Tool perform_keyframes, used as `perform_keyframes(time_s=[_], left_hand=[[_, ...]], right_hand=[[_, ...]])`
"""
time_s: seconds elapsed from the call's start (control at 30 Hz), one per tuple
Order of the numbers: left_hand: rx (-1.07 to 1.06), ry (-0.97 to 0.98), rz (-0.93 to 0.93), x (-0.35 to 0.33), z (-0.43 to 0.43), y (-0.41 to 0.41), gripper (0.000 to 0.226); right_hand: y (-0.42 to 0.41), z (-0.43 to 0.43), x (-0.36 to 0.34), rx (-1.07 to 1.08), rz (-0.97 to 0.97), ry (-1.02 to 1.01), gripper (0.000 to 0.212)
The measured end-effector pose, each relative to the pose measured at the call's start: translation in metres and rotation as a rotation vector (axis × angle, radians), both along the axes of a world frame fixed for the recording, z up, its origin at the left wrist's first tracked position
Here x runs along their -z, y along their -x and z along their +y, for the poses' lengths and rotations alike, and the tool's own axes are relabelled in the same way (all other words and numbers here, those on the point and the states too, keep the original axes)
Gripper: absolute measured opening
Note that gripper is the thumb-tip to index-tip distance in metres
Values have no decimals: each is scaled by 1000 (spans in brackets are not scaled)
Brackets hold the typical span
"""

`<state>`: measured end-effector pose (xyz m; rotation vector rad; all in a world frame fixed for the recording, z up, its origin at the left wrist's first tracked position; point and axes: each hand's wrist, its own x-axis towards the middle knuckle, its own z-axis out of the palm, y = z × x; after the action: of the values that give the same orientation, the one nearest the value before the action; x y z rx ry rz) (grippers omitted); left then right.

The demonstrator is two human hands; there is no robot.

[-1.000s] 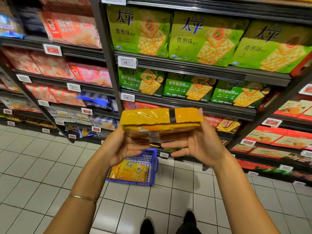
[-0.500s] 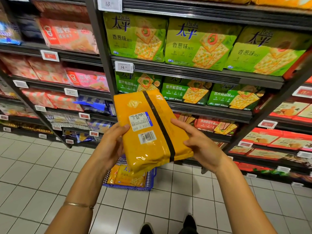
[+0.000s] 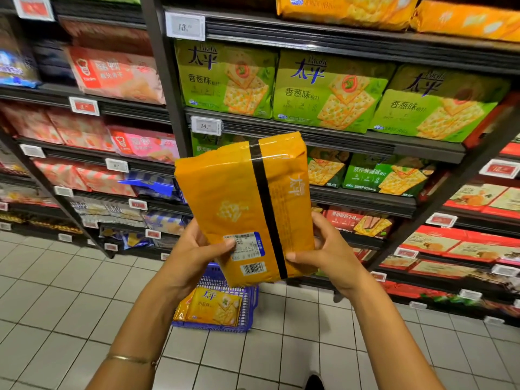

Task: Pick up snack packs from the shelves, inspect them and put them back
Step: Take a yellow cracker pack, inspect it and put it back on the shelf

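An orange cracker pack stands nearly upright in front of me, its back side with a black seam stripe, a printed label and a barcode facing me. My left hand grips its lower left edge, thumb on the label. My right hand grips the lower right edge, thumb beside the stripe. More orange packs lie on the top shelf, and green cracker packs fill the shelf below them.
A blue shopping basket sits on the tiled floor below my hands with another orange pack inside. Dark shelf uprights divide the shelving. Pink and red packs fill the left bay, red boxes the lower right.
The pack went from lying flat edge-on to turned with its back toward me, then raised more upright. The view tilted upward, bringing the top shelf's orange packs into sight.
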<state>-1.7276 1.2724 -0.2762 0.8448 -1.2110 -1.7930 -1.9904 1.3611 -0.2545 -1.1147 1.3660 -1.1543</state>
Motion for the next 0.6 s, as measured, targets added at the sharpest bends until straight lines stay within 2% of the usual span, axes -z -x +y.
perform_keyframes(time_s=[0.1, 0.43, 0.6], left_hand=[[-10, -5, 0, -2, -2, 1, 86], [-32, 58, 20, -12, -1, 10, 72], [101, 164, 68, -44, 11, 20, 73]], right_hand=[[-2, -1, -1, 8, -3, 15, 71], [1, -3, -2, 41, -24, 63, 70], [3, -10, 1, 202, -245, 97, 61]])
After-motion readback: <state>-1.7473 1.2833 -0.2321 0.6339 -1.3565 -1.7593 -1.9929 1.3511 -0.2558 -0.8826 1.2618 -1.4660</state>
